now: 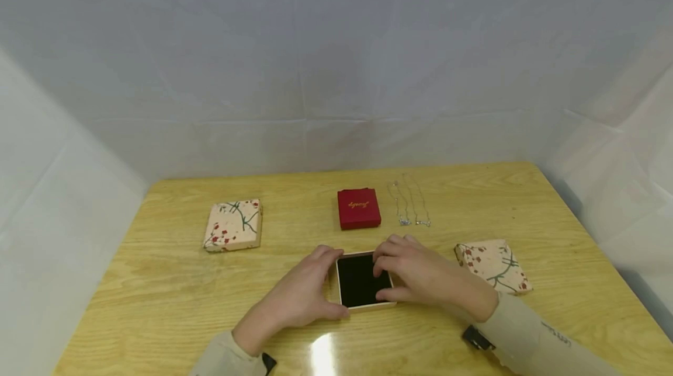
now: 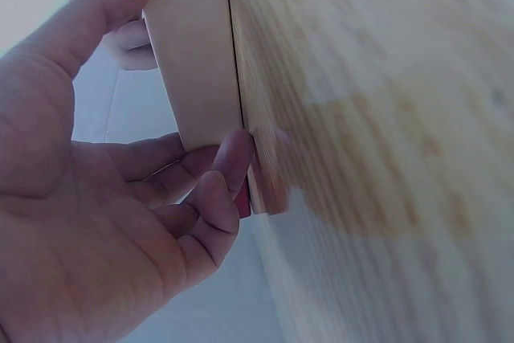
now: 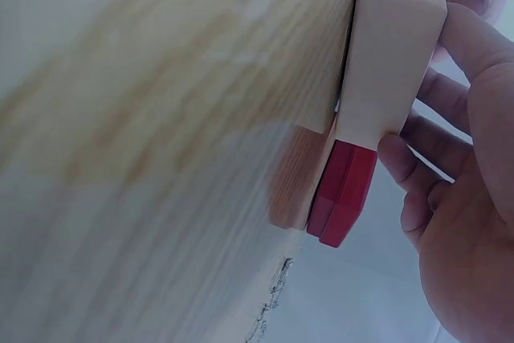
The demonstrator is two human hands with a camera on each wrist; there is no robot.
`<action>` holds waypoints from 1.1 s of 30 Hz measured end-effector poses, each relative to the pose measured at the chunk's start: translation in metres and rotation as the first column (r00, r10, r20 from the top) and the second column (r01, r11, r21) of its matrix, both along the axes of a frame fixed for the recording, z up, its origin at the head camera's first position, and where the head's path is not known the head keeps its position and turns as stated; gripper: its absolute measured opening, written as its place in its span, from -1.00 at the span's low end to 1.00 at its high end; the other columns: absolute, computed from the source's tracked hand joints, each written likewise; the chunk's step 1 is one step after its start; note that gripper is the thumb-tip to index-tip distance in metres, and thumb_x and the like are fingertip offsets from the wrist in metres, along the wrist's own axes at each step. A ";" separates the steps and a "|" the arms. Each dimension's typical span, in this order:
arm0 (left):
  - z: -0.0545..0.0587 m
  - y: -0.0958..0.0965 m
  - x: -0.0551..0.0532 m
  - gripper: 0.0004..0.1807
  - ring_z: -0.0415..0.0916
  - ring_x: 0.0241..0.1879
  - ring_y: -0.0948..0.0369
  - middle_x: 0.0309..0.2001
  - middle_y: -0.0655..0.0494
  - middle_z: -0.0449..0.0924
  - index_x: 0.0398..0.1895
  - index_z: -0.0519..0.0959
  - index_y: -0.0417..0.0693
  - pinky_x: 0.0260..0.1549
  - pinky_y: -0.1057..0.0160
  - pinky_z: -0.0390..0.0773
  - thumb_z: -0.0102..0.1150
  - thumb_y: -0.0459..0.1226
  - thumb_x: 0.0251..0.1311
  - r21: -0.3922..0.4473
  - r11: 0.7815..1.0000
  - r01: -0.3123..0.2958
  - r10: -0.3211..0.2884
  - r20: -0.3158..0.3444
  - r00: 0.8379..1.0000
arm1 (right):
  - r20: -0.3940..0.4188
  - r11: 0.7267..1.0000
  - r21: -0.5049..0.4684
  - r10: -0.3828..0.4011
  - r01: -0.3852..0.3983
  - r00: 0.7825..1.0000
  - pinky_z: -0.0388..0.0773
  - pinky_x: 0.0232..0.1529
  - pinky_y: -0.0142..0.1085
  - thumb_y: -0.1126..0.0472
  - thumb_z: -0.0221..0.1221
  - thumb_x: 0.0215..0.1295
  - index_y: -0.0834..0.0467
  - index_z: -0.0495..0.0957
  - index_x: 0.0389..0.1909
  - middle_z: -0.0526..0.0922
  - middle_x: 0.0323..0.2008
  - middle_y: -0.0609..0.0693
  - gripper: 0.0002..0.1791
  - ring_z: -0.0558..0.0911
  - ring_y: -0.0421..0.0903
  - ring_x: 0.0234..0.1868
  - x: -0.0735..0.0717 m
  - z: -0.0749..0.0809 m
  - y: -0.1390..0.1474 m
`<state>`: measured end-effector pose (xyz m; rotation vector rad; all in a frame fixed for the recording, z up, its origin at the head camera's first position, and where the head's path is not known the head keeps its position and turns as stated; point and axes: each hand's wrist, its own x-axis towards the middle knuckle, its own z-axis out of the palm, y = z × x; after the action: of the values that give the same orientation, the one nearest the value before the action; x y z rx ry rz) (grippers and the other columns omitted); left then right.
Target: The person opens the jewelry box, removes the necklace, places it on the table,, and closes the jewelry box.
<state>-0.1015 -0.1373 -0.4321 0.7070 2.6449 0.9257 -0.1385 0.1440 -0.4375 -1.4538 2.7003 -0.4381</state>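
Observation:
A shallow cream open box (image 1: 366, 307) with a black pad (image 1: 357, 282) inside lies on the table between both hands. My left hand (image 1: 302, 291) holds the box's left side, thumb at the near corner and fingers about the far corner. In the left wrist view, the left hand (image 2: 104, 190) spans the cream side wall (image 2: 193, 54). My right hand (image 1: 415, 271) reaches over the box's right side, bent fingers and thumb apart above the pad. In the right wrist view, the right hand's fingertips (image 3: 392, 149) touch the box's upper edge.
A red box (image 1: 359, 208) with gold lettering stands behind the cream box. Two fine chain necklaces (image 1: 406, 221) lie to its right. One floral box piece (image 1: 233, 225) is at the left, another floral piece (image 1: 494, 265) beside my right forearm. White sheeting (image 1: 315, 72) surrounds the table.

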 end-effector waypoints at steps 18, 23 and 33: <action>0.001 0.000 0.000 0.15 0.49 0.27 0.05 0.34 -0.04 0.46 0.53 0.34 -0.32 0.34 -0.05 0.50 0.70 0.00 -0.08 0.002 1.000 0.010 -0.010 -0.011 1.000 | 0.030 0.996 0.055 -0.072 0.070 0.997 0.54 0.09 -0.11 -0.15 0.47 0.27 -0.07 0.71 -0.16 0.66 0.09 -0.13 -0.71 0.55 -0.12 0.10 0.002 0.003 -0.008; 0.001 0.000 0.000 0.15 0.49 0.27 0.05 0.34 -0.03 0.46 0.54 0.33 -0.32 0.35 -0.05 0.50 0.70 0.01 -0.08 0.000 1.000 0.010 -0.010 -0.005 1.000 | 0.032 0.997 0.051 -0.066 0.065 0.997 0.56 0.11 -0.08 -0.12 0.45 0.32 -0.04 0.73 -0.09 0.67 0.08 -0.14 -0.70 0.57 -0.12 0.10 0.003 0.004 -0.006; 0.000 0.000 0.000 0.17 0.49 0.28 0.03 0.35 -0.05 0.46 0.54 0.33 -0.32 0.35 -0.06 0.50 0.71 0.01 -0.10 -0.002 1.000 0.005 -0.005 -0.013 1.000 | 0.053 0.994 -0.049 -0.098 0.100 0.994 0.49 0.32 0.05 -0.23 0.41 0.32 -0.05 0.68 0.13 0.62 0.18 -0.19 -0.51 0.54 -0.10 0.26 0.005 0.015 0.019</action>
<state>-0.1012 -0.1373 -0.4321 0.7210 2.6544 0.9197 -0.1339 0.1630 -0.4229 -1.3058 2.7496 -0.5466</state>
